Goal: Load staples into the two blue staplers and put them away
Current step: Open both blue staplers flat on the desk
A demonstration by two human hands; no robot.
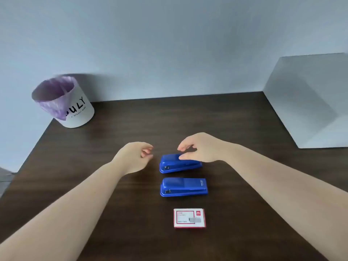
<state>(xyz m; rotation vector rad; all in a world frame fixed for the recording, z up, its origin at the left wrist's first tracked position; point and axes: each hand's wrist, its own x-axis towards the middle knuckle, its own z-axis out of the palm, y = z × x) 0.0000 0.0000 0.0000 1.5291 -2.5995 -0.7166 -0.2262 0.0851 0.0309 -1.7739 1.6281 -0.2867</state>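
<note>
Reaching for far blue plastic stapler (179, 163) on dark wooden table (235, 132): right hand (202, 147) open, thumb touching its top; left hand (134, 157) loosely curled, empty. Near blue stapler (183, 187), white-and-red staple box (189, 218) untouched. Next, likely: grasp, flip lid.

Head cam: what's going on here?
A person is reaching both bare hands toward the far blue stapler on a dark wooden table. The right hand hovers over its top, thumb at or near the lid; the left hand is beside it, empty. The near blue stapler and the staple box lie untouched, both staplers closed.
</note>
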